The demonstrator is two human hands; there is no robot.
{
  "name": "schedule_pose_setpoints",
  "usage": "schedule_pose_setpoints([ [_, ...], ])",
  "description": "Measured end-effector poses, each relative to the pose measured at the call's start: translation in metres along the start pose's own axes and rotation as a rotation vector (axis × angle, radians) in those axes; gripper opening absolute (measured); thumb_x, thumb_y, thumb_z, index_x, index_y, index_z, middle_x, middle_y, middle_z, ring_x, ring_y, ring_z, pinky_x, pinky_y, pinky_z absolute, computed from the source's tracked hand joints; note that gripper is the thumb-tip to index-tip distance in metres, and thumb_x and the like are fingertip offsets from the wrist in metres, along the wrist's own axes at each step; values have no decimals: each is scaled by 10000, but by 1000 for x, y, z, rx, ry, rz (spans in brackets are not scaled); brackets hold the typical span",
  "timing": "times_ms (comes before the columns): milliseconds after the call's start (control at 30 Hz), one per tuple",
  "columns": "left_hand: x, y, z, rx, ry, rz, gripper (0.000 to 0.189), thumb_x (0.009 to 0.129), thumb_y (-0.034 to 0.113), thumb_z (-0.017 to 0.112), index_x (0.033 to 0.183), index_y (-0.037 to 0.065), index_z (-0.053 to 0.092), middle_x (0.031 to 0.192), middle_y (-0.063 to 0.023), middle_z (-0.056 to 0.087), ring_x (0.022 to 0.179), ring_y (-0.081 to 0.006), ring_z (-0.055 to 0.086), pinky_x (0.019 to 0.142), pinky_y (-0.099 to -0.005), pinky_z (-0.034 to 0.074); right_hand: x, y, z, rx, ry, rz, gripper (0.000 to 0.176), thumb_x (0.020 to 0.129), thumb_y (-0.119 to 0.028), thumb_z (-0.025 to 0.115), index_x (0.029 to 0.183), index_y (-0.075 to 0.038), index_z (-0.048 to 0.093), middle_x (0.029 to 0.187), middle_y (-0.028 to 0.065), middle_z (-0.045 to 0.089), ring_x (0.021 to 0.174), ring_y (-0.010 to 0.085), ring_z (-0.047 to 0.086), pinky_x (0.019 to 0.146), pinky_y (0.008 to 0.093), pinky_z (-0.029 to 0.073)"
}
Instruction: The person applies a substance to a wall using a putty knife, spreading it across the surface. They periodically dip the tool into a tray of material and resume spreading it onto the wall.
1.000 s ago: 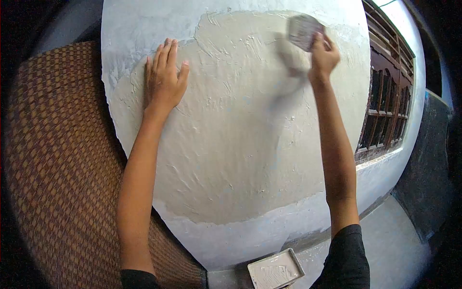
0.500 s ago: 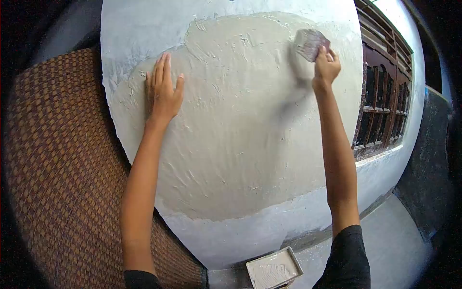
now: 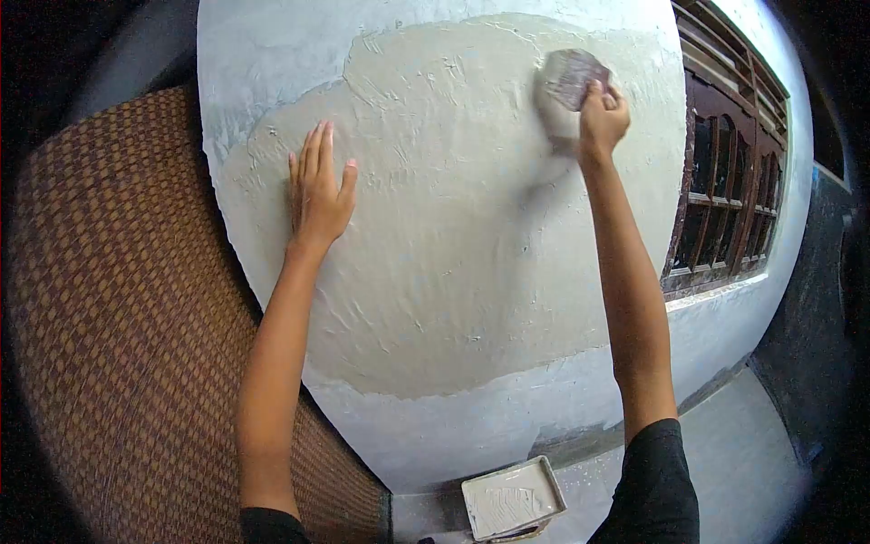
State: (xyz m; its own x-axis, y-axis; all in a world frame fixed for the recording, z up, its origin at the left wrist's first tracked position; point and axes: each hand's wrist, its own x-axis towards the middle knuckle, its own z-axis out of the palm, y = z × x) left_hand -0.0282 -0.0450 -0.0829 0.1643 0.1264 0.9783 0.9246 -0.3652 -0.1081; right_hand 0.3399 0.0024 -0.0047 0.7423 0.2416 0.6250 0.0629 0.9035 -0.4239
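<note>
A broad patch of wet, cream-coloured putty (image 3: 435, 272) covers much of the white wall (image 3: 272, 45), with ridges and small lumps across its surface. My right hand (image 3: 604, 118) grips a flat putty scraper (image 3: 573, 80) by its edge, high on the right part of the patch. The scraper's blade is smeared and a little blurred, and its shadow falls on the putty. On the left part of the patch, my left hand (image 3: 320, 195) lies against the wall with fingers stretched upward and thumb apart, holding nothing.
Below the wall, a rectangular tray (image 3: 546, 471) of putty sits on the grey floor (image 3: 725, 435). A brown woven screen (image 3: 127, 299) runs along the left. To the right is a dark wooden window (image 3: 725, 181) with panes and a white sill.
My right hand and the scraper have shifted slightly left and up. My left hand sits a bit lower and farther right on the putty. The view has shifted slightly.
</note>
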Motion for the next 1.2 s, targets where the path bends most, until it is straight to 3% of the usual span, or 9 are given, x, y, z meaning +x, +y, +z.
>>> schedule_pose_setpoints([
  [133,-3,18,5,-9,-2,-2,621,938,289,486,1476,55,283,1511,-148,320,1410,-316,278,1144,-560,160,-47,0,30,-43,-371,-324,299,908,-181,664,1126,24,657,954,117,707,843,150,657,751,269,514],
  [267,-11,31,11,-61,-19,5,624,937,283,487,1479,56,278,1509,-150,324,1413,-317,271,1147,-555,155,-46,10,41,-186,-446,-437,295,883,-202,680,1104,-5,679,926,141,722,848,173,683,760,301,517],
  [333,-17,31,11,-77,-25,6,624,938,282,486,1480,56,276,1509,-153,324,1414,-318,268,1148,-553,153,-14,25,29,-161,-177,-259,261,847,-197,673,1017,0,699,903,177,709,813,282,689,778,367,524],
  [400,-25,30,7,-97,-59,-11,625,940,283,487,1483,59,271,1511,-157,320,1416,-318,265,1149,-551,150,10,24,2,-307,48,-174,229,840,-175,675,994,-9,705,875,156,703,796,254,673,754,362,521],
  [467,-34,28,5,-116,-72,-21,616,948,279,482,1485,60,270,1512,-158,318,1418,-317,263,1152,-546,140,28,33,-31,-247,64,-96,261,865,-169,660,1050,14,677,885,113,693,784,199,649,730,330,514],
  [533,-44,28,2,-134,-83,-34,607,957,275,477,1486,62,269,1513,-159,316,1419,-317,262,1155,-542,129,20,28,-55,-22,12,31,304,898,-173,638,1119,36,633,917,76,674,787,152,627,712,293,504],
  [800,-115,58,-8,-281,-147,-98,547,949,235,494,1428,14,350,1431,-195,405,1342,-351,361,1137,-481,231,-80,35,-151,-69,-262,366,344,926,-192,609,1161,58,598,983,63,653,898,112,591,804,247,452],
  [867,-137,70,-16,-319,-163,-151,502,944,221,505,1385,2,410,1377,-203,456,1297,-359,410,1100,-457,301,-111,40,-173,-75,-340,395,309,910,-253,635,1100,-10,655,810,-23,601,611,48,433,528,221,319],
  [1200,-247,114,-25,-444,-417,-312,433,939,207,519,1308,-17,488,1272,-215,538,1197,-361,497,1032,-433,386,-251,70,-291,-224,-436,752,221,931,-193,580,1073,-44,659,769,-53,580,598,27,412,503,213,280],
])
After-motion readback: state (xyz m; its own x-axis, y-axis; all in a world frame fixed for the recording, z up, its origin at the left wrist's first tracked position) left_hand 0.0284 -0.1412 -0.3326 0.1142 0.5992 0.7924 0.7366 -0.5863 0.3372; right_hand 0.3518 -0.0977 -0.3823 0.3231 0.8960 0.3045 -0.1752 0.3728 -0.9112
